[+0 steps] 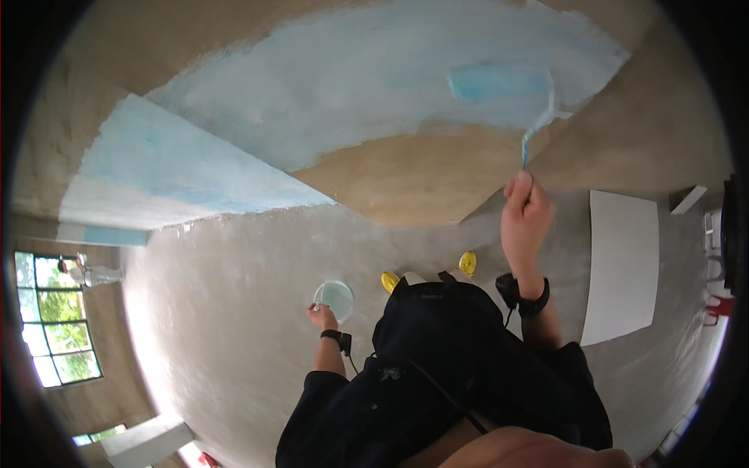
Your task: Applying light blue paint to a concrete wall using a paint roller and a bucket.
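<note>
My right hand (528, 219) grips the handle of a paint roller (497, 82), whose blue sleeve lies over the light-blue painted part of the wall (304, 76); the sleeve is blurred. Bare tan wall (404, 175) shows below the paint. Down at the left, my left hand (323, 316) is closed on the rim or handle of a round, pale plastic bucket (338, 299); which of the two is hard to tell. Pale liquid appears to be inside the bucket. Both wrists wear black bands with small devices and cables.
An adjoining wall face (175, 164) at the left bears blue and white paint. A white board (623, 263) lies on the grey floor at the right. Far left, a person (96, 275) stands near a large window (58, 322). A red chair (718, 310) is at the far right.
</note>
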The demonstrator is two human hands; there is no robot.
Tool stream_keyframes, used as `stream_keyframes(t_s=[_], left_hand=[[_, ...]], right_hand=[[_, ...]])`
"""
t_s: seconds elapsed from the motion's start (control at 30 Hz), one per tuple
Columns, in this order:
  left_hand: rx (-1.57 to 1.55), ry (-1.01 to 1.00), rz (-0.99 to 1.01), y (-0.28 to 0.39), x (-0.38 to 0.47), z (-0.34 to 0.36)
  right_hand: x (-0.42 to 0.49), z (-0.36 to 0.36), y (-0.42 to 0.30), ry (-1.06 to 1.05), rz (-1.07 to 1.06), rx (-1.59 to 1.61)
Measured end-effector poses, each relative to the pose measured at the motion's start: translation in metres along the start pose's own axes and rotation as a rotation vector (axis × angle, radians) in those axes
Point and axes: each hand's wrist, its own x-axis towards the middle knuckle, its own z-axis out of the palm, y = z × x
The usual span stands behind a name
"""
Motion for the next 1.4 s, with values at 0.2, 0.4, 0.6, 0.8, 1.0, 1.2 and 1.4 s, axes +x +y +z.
stream_keyframes(t_s=[0.2, 0.4, 0.6, 0.8, 1.0, 1.2, 1.4], left_hand=[[-0.014, 0.002, 0.019, 0.009, -0.003, 0.002], [-0.053, 0.011, -0.004, 0.007, -0.008, -0.004], [-0.039, -0.018, -0.044, 0.015, -0.013, 0.002], [-0.073, -0.001, -0.085, 0.004, -0.012, -0.002], [-0.055, -0.024, -0.075, -0.005, -0.008, 0.001], [-0.016, -0.022, -0.053, -0.002, -0.001, 0.001], [-0.006, -0.040, -0.038, 0.000, -0.001, 0.003]], right_hand=[[0.017, -0.002, -0.013, -0.095, 0.014, 0.207], [-0.032, -0.005, 0.043, -0.127, 0.159, 0.199], [-0.010, -0.038, 0.011, -0.024, 0.064, 0.240], [0.032, -0.038, -0.007, -0.019, 0.122, 0.232], [-0.022, 0.000, 0.069, -0.066, 0.083, 0.111], [-0.056, -0.022, 0.089, -0.080, 0.309, 0.238], [-0.041, -0.054, 0.100, 0.065, 0.481, 0.411]])
